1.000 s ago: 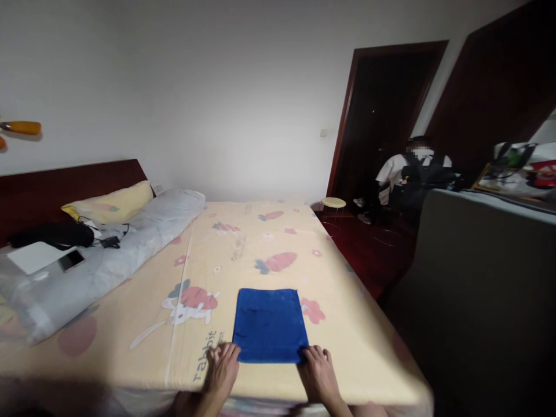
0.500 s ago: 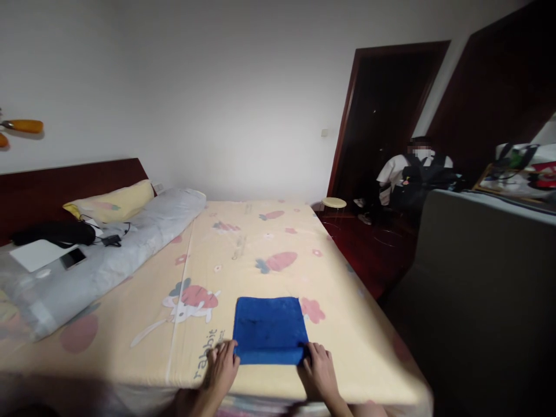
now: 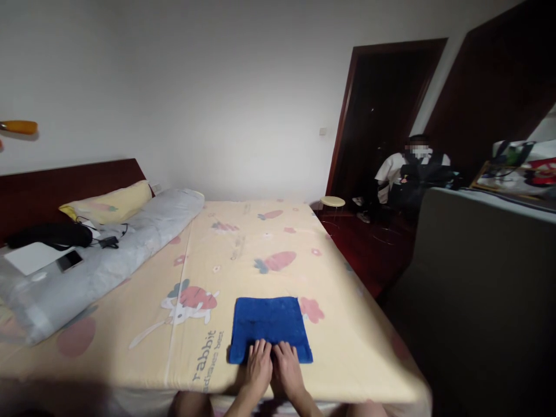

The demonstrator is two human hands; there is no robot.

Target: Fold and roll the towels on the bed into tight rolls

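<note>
A blue cloth (image 3: 269, 315), roughly square, lies flat on the bed, with its near edge toward me. My left hand (image 3: 259, 365) rests on the middle of that edge, palm down, its fingers lying on the fabric. Right beside it, my right hand (image 3: 287, 365) lies on the cloth in the same way, fingers forward. The two hands nearly touch. My thumbs and the part of the edge under my palms are hidden. Both near corners of the cloth show free on either side.
A patterned bedsheet (image 3: 330, 341) covers the bed. Along the left lie a long grey wrapped bundle (image 3: 143, 231), a yellow pillow (image 3: 108, 204), a phone (image 3: 69, 261) and a white flat object (image 3: 37, 258). A round stool (image 3: 332, 201), a seated person (image 3: 391, 171) and a dark panel (image 3: 478, 278) are on the right.
Both hands have let go of the cloth's near corners and moved inward to the middle of its near edge. The strip folded along that edge no longer shows clearly.
</note>
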